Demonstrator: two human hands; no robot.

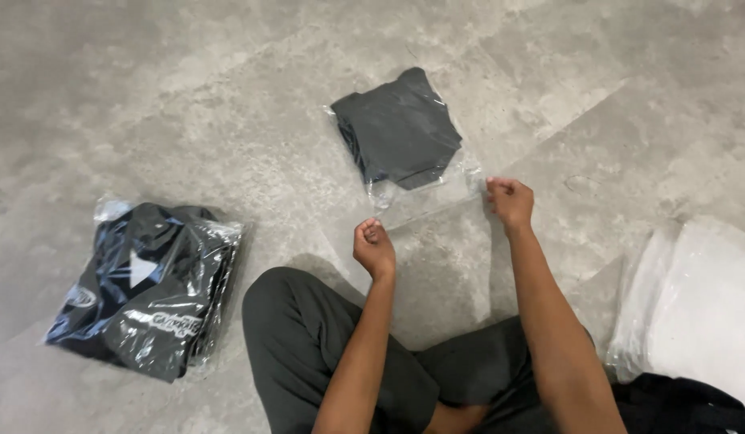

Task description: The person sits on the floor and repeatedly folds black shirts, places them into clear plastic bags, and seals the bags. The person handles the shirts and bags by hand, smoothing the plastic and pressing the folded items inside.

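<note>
A clear plastic bag (424, 197) lies on the grey floor ahead of me with a folded dark garment (400, 128) inside it. My left hand (374, 247) pinches the bag's near open edge at its left corner. My right hand (510, 200) pinches the same edge at its right corner. The flap is stretched flat between both hands.
A stack of bagged dark garments (143, 285) lies on the floor at my left. A pile of empty clear bags (694, 301) sits at the right edge. My crossed legs in dark trousers (308, 345) fill the bottom. Grey stone-look floor (187, 96) surrounds everything.
</note>
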